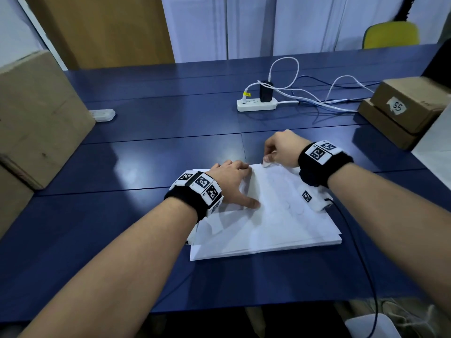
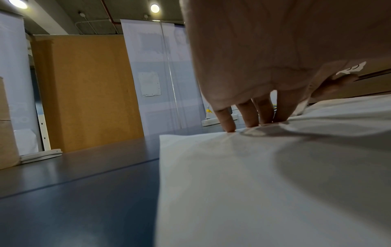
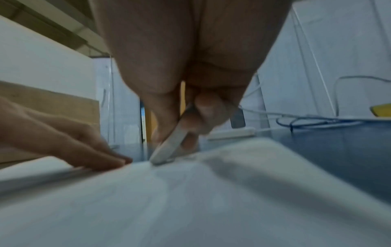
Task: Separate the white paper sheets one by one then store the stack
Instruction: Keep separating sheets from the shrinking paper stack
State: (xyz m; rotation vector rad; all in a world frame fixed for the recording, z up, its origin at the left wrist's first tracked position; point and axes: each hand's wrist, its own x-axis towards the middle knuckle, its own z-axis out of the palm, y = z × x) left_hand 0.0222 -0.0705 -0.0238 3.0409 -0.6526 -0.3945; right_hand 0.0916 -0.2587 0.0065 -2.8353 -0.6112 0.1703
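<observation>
A stack of white paper sheets [image 1: 268, 230] lies on the blue table [image 1: 122, 167] in front of me. My left hand [image 1: 234, 181] rests flat on the stack's far left part, fingertips [image 2: 249, 122] pressing the paper [image 2: 253, 183] down, thumb spread toward me. My right hand [image 1: 275, 152] is at the stack's far edge and pinches the lifted corner of the top sheet [image 3: 169, 147] between thumb and fingers. The top sheet [image 3: 190, 200] is slightly raised and rippled near that corner.
A white power strip [image 1: 256, 104] with a black charger and white cables lies beyond the stack. Cardboard boxes stand at the left [image 1: 36, 113] and right [image 1: 405, 106]. A small white device [image 1: 102, 115] sits far left. A black cable [image 1: 361, 252] runs beside the stack.
</observation>
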